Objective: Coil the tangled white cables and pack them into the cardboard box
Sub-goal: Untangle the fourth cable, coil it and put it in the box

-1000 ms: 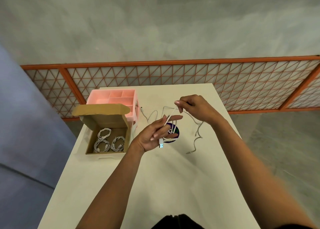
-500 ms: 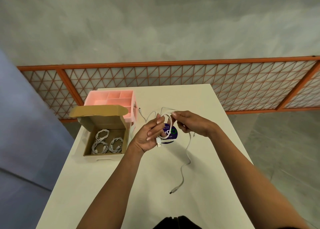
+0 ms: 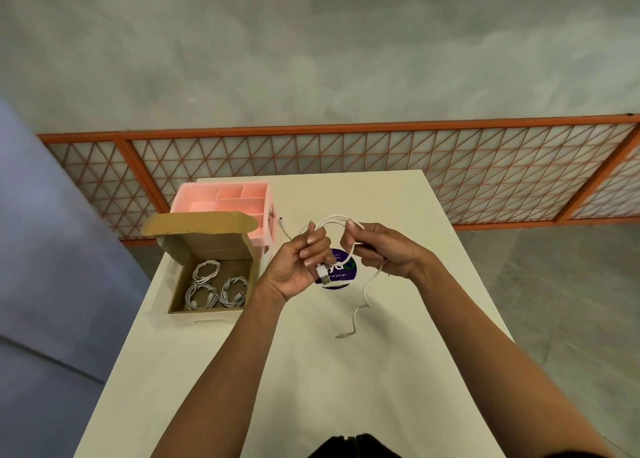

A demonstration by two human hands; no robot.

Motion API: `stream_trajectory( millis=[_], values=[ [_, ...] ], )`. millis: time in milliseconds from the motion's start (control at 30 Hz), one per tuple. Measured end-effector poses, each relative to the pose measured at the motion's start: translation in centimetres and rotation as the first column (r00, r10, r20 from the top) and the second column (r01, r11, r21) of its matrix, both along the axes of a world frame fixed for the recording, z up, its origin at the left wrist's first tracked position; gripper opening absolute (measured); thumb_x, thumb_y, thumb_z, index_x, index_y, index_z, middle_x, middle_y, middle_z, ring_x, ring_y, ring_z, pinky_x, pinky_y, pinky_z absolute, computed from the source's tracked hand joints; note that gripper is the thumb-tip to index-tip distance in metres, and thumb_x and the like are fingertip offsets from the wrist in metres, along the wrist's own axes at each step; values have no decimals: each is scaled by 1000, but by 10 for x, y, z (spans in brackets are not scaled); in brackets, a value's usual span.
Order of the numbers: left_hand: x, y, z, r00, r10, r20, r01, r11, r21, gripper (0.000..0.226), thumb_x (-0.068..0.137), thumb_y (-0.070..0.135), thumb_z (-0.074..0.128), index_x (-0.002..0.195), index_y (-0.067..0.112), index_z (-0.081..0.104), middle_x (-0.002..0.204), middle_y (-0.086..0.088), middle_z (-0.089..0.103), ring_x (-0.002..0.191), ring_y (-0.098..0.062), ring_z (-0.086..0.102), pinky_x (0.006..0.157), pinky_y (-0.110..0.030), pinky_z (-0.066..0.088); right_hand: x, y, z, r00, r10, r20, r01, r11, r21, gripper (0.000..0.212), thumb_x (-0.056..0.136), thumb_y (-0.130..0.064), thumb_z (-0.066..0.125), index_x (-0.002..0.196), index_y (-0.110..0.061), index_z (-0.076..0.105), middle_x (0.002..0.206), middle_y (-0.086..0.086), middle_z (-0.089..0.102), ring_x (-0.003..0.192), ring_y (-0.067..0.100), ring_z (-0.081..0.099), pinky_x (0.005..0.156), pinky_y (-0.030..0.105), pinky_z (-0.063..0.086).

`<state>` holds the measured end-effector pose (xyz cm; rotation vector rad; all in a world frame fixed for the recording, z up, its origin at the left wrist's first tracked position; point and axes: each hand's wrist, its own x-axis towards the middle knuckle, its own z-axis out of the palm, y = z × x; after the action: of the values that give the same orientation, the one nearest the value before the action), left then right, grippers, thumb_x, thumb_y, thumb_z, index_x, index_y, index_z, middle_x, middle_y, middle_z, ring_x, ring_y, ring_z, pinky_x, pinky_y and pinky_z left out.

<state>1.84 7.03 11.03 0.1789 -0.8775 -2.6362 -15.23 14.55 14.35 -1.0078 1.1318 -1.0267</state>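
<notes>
Cable is light, limp, a bit springy: left hand pinches the loop by the plug, right hand pinches its other side above the tabletop, loose end trailing, so hold the crossing or it likely unwinds.

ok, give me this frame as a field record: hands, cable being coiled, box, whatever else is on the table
cable: partly coiled, tail trailing onto the table
left hand: grips its loop and USB plug
right hand: pinches the loop
cardboard box: open, three coiled cables inside
pink organizer: behind the box
second cable: loose beyond the left hand
sticker: round, purple, below the hands
</notes>
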Motion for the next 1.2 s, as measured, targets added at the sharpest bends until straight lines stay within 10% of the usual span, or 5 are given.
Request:
stream_trajectory(
  millis=[133, 433, 767, 900, 1200],
  values=[
    [-4, 3, 5, 999, 36, 31, -34, 999, -42, 42, 100, 28, 30, 65, 16, 50, 41, 8, 34, 40, -6, 35, 68, -24, 49, -5, -1, 0, 992, -94, 80, 87, 993, 84, 42, 99, -33, 41, 62, -16, 47, 61, 1, 47, 32, 1, 18, 35, 14, 14],
    [-8, 1, 11, 993, 114, 26, -111, 989, -102, 32, 78, 36, 76, 67, 14, 54, 40, 9, 35, 37, -7, 14, 45, -16, 34, -2, 0, 3, 994, -76, 78, 72, 996, 58, 47, 83, -57, 43, 60, -19, 58, 61, 0, 48, 35, 2, 16, 37, 16, 12],
    [-5, 0, 7, 996, 82, 32, -79, 993, -89, 25, 77, 33, 77, 76, 13, 62, 38, 9, 35, 34, -7, 15, 43, -18, 20, -4, -1, 0, 902, -371, -220, 351, 928, -125, 37, 96, -43, 48, 77, -14, 62, 74, -3, 56, 49, 6, 26, 46, 16, 22],
    [-1, 5, 4, 996, 82, 37, -79, 994, -70, 35, 89, 31, 62, 111, 4, 65, 40, 7, 29, 35, -7, 15, 43, -18, 24, -8, -4, 3, 846, -477, -237, 436, 876, -208, 30, 94, -37, 55, 82, -12, 66, 65, -6, 50, 48, 7, 25, 44, 16, 22],
    [4, 0, 7, 979, 184, 87, -167, 971, -168, 55, 93, 36, 52, 142, 13, 42, 40, 8, 35, 40, -5, 38, 59, -15, 41, 4, 0, -13, 803, -162, -573, 167, 985, -44, 30, 104, -24, 33, 85, -14, 55, 63, -1, 42, 49, 8, 32, 43, 18, 26]
  ],
)
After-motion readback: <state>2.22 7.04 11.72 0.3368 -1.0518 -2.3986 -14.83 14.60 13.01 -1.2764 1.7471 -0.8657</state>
